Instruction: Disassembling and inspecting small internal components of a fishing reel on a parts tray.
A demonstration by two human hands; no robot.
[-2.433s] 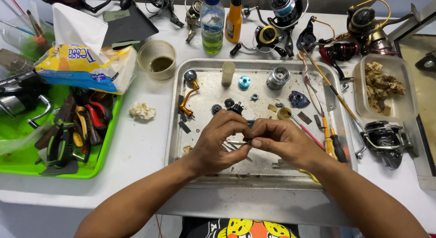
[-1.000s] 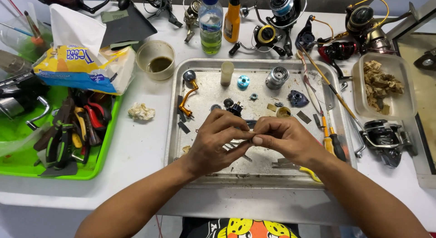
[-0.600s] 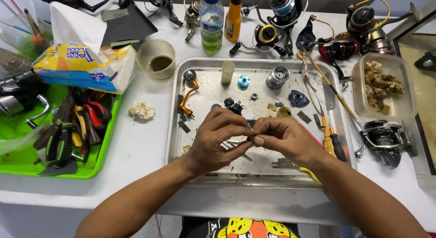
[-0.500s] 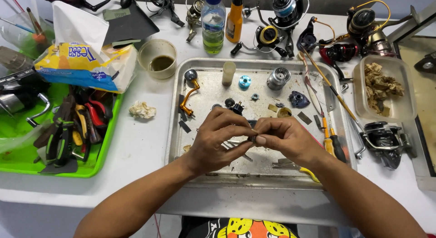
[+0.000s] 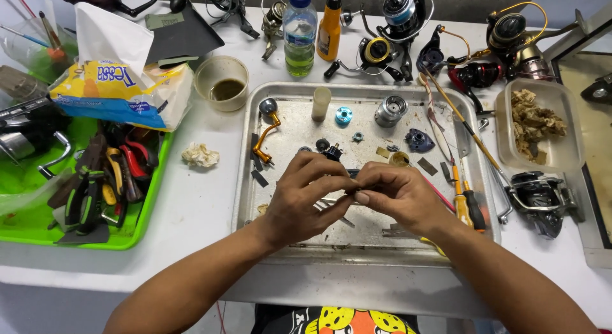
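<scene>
My left hand and my right hand meet over the middle of a metal tray. Together their fingertips pinch a small dark reel part, mostly hidden between them. On the tray lie an orange reel handle, a blue ring, a silver spool, a white cylinder and a dark blue cover piece.
A green tray of pliers sits at the left, beside a tissue pack. A cup of dark liquid, a bottle, an orange oil bottle and several fishing reels line the back. Screwdrivers lie at the tray's right edge.
Both hands stay joined over the tray's middle. Only the fingers have shifted slightly around the small part.
</scene>
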